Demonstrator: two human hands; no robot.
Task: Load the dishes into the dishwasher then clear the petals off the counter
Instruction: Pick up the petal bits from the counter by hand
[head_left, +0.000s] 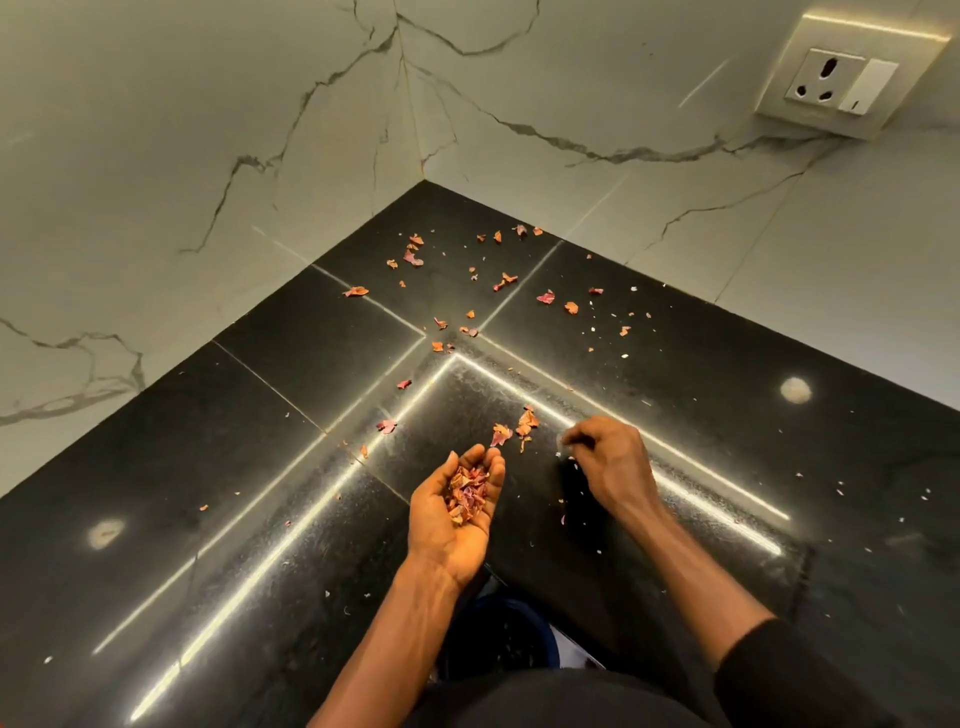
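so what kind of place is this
Most likely a home kitchen corner: a polished black stone counter strewn with petals meets marble-look wall tiles, with a wall socket and switch set above it.

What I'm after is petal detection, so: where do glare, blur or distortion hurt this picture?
Head view: long white reflections streak the glossy black counter, one passing behind the right hand; two round glare spots flank them; wide-angle stretch skews the wall socket; petals in the left hand look sharp.
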